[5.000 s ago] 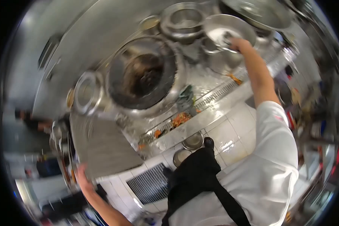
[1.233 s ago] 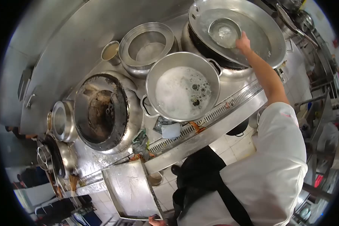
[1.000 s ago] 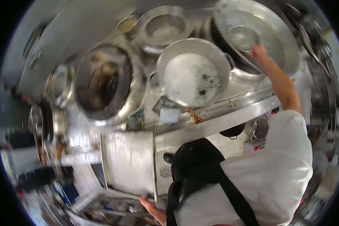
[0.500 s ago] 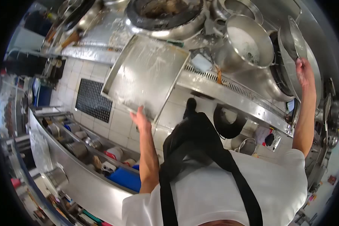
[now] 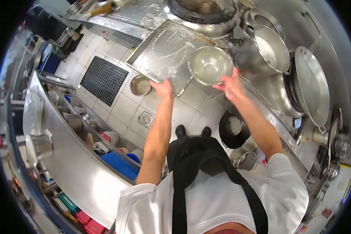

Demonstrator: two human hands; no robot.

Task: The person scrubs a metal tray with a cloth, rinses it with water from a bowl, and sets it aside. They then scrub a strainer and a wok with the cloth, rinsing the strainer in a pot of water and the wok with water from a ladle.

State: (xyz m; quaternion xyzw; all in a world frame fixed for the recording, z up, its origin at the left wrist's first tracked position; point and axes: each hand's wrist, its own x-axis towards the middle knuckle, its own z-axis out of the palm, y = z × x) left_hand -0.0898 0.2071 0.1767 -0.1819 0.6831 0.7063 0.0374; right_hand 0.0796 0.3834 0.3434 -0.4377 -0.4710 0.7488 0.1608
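Observation:
My left hand (image 5: 163, 89) grips the near edge of a large rectangular metal tray (image 5: 179, 78), its thumb on the rim. The tray rests partly on the stove counter and juts out over the floor. White, foamy streaks lie across its inside. In my right hand (image 5: 231, 86) is a round metal bowl (image 5: 210, 65), held by its rim above the tray's right side. Pale liquid seems to be in the bowl, though I cannot be sure. A tall metal pot (image 5: 249, 58) with whitish liquid inside stands just beyond my right hand.
A wide metal pan (image 5: 314, 85) leans at the right. A wok burner (image 5: 202, 21) sits behind the tray. On the tiled floor are a black mat (image 5: 104, 80), a small round pot (image 5: 140, 85) and a black wok (image 5: 233, 128). A steel counter (image 5: 82, 156) runs along the left.
My right hand has brought the bowl leftward from the wide pan to over the tray. Foamy streaks now cover the tray. My left hand still holds its edge.

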